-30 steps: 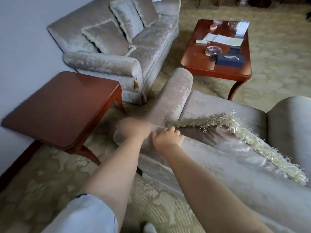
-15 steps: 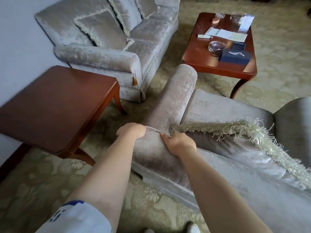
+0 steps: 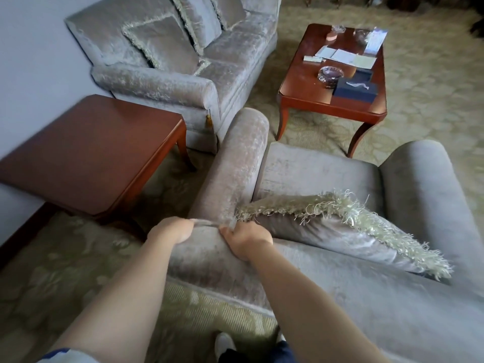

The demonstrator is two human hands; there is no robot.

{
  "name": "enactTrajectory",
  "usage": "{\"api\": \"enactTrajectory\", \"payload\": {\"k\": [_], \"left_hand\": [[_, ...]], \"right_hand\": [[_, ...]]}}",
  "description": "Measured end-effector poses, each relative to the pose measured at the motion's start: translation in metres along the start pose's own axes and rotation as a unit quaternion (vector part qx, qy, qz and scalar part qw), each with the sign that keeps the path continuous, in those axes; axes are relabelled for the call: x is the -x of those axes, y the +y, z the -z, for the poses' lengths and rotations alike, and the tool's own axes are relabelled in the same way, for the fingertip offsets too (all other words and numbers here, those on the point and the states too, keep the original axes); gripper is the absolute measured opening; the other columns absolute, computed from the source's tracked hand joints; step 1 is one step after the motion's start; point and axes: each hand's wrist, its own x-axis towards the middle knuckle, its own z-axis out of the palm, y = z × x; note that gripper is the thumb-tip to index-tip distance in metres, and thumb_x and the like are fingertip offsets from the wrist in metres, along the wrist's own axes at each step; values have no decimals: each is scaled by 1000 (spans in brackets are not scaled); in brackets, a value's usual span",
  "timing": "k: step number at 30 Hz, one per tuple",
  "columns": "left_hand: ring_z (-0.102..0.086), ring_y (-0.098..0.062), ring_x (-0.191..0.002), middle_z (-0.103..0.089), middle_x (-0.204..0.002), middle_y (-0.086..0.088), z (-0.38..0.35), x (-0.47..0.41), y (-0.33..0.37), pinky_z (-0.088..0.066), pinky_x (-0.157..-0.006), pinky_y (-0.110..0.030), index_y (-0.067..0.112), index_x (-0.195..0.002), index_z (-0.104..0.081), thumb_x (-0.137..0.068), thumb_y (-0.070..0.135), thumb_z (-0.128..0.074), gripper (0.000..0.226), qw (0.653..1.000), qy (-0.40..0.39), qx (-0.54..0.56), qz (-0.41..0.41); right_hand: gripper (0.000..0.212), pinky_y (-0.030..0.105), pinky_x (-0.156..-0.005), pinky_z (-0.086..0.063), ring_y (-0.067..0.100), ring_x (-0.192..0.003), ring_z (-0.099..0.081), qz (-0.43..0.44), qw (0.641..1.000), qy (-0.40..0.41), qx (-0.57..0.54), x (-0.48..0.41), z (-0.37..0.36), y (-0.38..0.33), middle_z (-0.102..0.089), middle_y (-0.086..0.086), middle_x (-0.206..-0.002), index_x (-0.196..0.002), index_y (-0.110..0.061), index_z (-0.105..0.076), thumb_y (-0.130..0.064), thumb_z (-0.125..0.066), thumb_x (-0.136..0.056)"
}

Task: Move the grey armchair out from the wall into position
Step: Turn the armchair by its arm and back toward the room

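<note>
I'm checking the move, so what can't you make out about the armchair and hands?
Head view:
Feet of the armchair, hidden under its own body.
Its right side, cut off by the picture edge.
Fingers of the left hand, curled out of sight over the backrest corner.
Papers on the coffee table, too small to read.

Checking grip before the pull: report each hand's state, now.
Left hand: gripping the grey armchair at its back corner, fingers curled over the edge.
Right hand: gripping the same corner, beside the fringed cushion.
</note>
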Motion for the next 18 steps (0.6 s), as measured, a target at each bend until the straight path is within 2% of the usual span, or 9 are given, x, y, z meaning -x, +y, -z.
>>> {"api": "enactTrajectory", "payload": {"k": [2, 6, 10, 13, 15, 18], "left_hand": [[-47, -35, -123, -48, -137, -17, -3, 9, -9, -38, -102, -41, 9, -133, -50, -97, 45, -33, 54, 1000, 11, -18, -4], [-44, -34, -125, -40, -145, -14, 2, 17, -4, -38, -101, -42, 20, -142, -41, -98, 43, -18, 54, 999, 23, -40, -21], [-45, -30, -121, -42, -139, -10, 12, 35, 7, -37, -89, -37, 15, -139, -39, -94, 42, -28, 54, 992, 83, -89, 41], [-42, -28, -122, -41, -138, -9, 19, 56, 31, -36, -92, -38, 18, -138, -39, -88, 37, -34, 54, 981, 102, -161, 44], [-42, -29, -123, -41, -141, -9, 11, 69, 65, -38, -94, -39, 20, -140, -40, -87, 42, -35, 58, 983, 83, -166, 7], [-36, -31, -132, -32, -150, -10, -25, 103, 133, -31, -106, -43, 18, -142, -39, -89, 50, -32, 62, 970, 66, -184, -146]], "right_hand": [[70, 36, -71, -40, 34, -105, -59, -4, 1000, -3, 12, 8, -4, -4, -62, 14, -116, -113, -13, -61, -66, -21, -89], [72, 35, -73, -41, 31, -107, -58, -30, 999, 5, 22, 9, 4, -5, -63, 10, -117, -111, -14, -63, -69, -23, -88], [66, 40, -93, -40, 32, -122, -47, 2, 999, 27, 20, 23, 16, 3, -52, 14, -132, -127, -11, -49, -62, -28, -92], [61, 42, -99, -36, 31, -126, -40, 11, 996, 75, 52, 46, 28, 36, -45, 13, -135, -129, -11, -45, -59, -31, -93], [59, 42, -100, -35, 30, -126, -40, -34, 995, 92, 35, 61, 31, 70, -44, 12, -137, -131, -13, -44, -56, -33, -93], [58, 40, -105, -34, 29, -132, -37, -84, 993, 88, 16, 86, 37, 119, -37, 11, -146, -134, -14, -44, -54, -36, -93]]}}
